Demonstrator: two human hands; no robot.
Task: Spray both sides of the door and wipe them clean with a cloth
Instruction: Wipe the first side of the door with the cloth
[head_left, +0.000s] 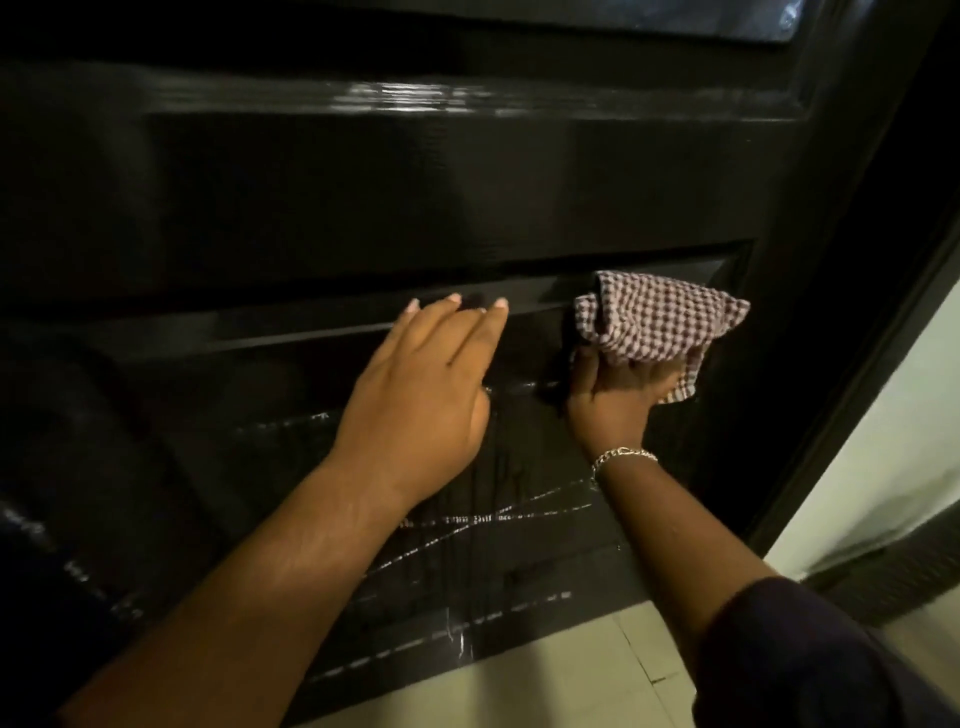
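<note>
left hand (421, 384): fingers straight, flat against lower panel of door (363, 197) | right hand (618, 395): curled round bunched checked cloth (660, 322), pressed to panel's upper right corner, just beside left hand | door: black, glossy, pale streaks low down, filling view above tiled floor (545, 680)

The door (363, 197) is glossy black, its lower panel streaked with thin whitish lines. The cloth (657, 325) carries a small check of dark reddish-brown and white. A silver chain bracelet (621, 457) circles one wrist above a dark navy sleeve (810, 660), and the floor tiles (571, 675) are pale cream.
</note>
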